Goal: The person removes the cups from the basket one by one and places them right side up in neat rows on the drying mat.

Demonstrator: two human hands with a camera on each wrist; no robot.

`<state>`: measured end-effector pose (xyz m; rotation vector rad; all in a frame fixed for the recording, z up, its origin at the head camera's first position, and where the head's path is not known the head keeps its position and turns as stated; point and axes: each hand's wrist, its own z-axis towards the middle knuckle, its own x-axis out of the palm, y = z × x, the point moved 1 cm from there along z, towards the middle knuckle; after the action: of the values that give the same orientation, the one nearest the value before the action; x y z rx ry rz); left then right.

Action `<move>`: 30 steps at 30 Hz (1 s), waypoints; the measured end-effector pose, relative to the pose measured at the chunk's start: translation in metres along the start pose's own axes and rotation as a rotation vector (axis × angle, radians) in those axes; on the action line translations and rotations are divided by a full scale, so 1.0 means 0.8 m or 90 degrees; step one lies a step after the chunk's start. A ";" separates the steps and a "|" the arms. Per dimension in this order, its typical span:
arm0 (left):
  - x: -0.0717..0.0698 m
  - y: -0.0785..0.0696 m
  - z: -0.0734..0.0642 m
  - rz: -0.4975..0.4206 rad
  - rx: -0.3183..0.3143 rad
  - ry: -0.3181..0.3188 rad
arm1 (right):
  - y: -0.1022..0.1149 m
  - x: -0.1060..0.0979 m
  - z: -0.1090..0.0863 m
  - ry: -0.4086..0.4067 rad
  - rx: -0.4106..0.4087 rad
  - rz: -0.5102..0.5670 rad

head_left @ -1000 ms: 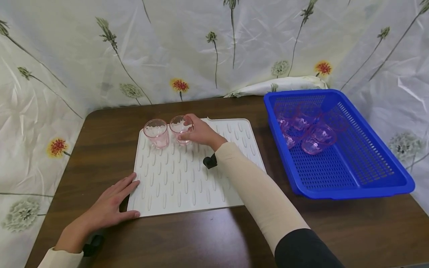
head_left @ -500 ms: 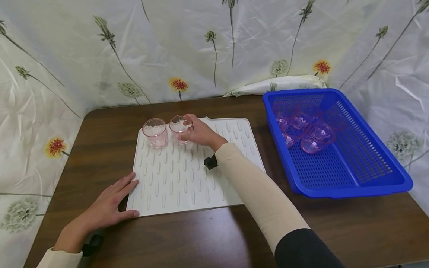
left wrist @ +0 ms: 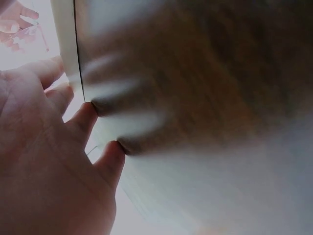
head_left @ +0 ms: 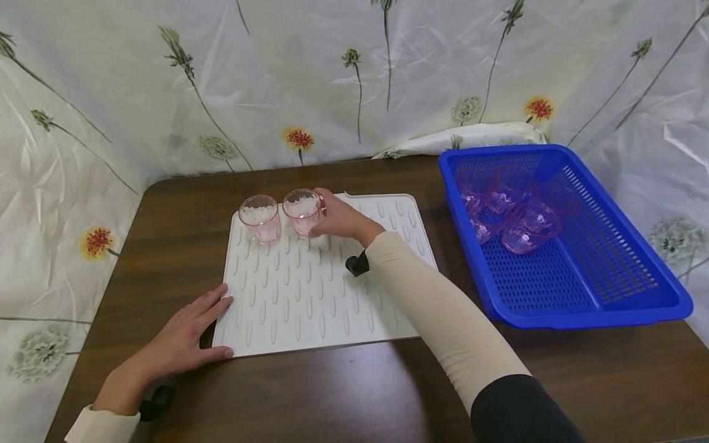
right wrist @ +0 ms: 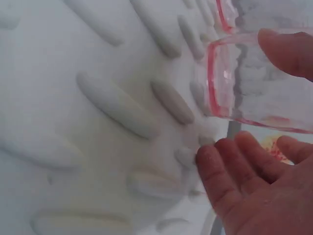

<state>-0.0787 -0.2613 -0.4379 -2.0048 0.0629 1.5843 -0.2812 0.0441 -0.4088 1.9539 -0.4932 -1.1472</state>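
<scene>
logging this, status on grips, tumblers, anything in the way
Left grip open, touching left edge of rectangular white ridged mat. Right grip open beside translucent pink tumbler, upright on mat. Possible obstruction: matching tumbler close on left.

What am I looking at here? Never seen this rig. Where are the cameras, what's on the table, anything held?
No robot here: these are a person's bare hands. The wide picture comes from a head-worn camera looking forward and down; the two close-ups come from a camera on each wrist. On the table are a white mat with two pink glasses on it and, to the right, a blue basket containing more glasses. The left hand rests spread at the mat's left edge. The right hand is beside the nearer glass; its thumb overlaps that glass in the right wrist view, other fingers apart, so no clear grip.
</scene>
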 end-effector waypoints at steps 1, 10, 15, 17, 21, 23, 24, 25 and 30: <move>0.000 0.000 0.001 0.001 0.000 0.002 | 0.001 -0.004 -0.002 0.004 0.002 -0.009; 0.000 -0.001 0.001 0.012 0.008 -0.006 | 0.039 -0.058 -0.042 0.016 -0.057 -0.197; 0.003 0.000 0.001 0.016 0.013 -0.010 | 0.049 -0.101 -0.089 0.009 -0.115 -0.254; 0.003 0.001 0.001 0.013 0.009 -0.008 | 0.049 -0.119 -0.110 -0.003 -0.131 -0.277; 0.003 0.002 0.000 0.010 0.000 -0.004 | 0.038 -0.152 -0.150 -0.030 -0.129 -0.312; 0.003 0.002 0.000 0.010 -0.001 -0.005 | 0.025 -0.169 -0.169 -0.041 -0.120 -0.317; 0.003 0.002 -0.001 0.009 -0.001 -0.006 | 0.017 -0.178 -0.178 -0.050 -0.114 -0.317; 0.003 0.002 -0.001 0.009 0.000 -0.007 | 0.008 -0.187 -0.188 -0.060 -0.107 -0.313; 0.003 0.001 -0.002 0.006 0.011 -0.014 | -0.048 -0.228 -0.239 -0.111 -0.051 -0.299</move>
<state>-0.0771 -0.2615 -0.4404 -1.9758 0.0774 1.6068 -0.2135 0.2722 -0.2884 1.9632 -0.0701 -1.6130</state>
